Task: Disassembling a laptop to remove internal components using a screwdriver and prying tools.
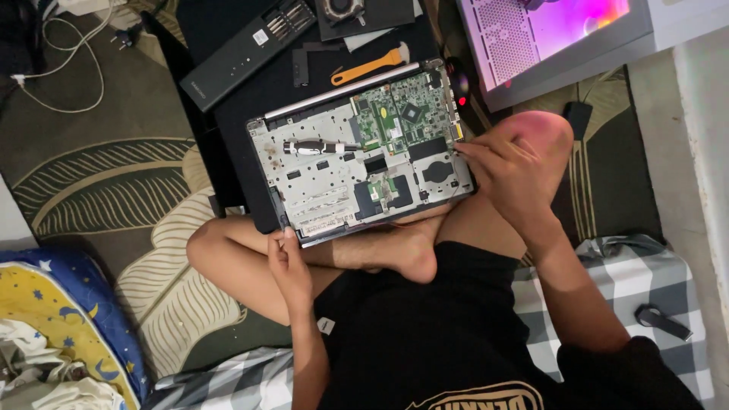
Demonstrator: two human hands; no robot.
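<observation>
**Opened laptop held between both hands on crossed legs**

At the far left, a white cable [72, 64] loops over the dark leaf-patterned mat [114, 190], and a blue and yellow cushion [68, 319] with stars sits at the lower left corner.

Further in, the left hand [288, 266] grips the lower left corner of the laptop [361, 156], its fingers curled narrowly around the edge with the thumb up against the casing. The laptop lies bottom-up with its cover off, tilted slightly, resting on the person's crossed bare legs. Its pale inner frame fills the left half; the green circuit board [402, 114] sits in the upper right part.

Above the laptop, on a black surface, lie a long black battery pack [243, 53], and an orange and yellow pry tool [368, 67] just beside the laptop's top edge. A small cooling fan [342, 9] shows at the top border.

To the right, the right hand [509, 171] rests against the laptop's right edge, fingers bent and pressed together at the side of the casing; whether they pinch anything small cannot be told. Beyond it, a lit pink and white computer case [554, 38] stands at the upper right. A small dark object [662, 320] lies on the checked cloth [645, 281] at the lower right, well apart from both hands.
</observation>
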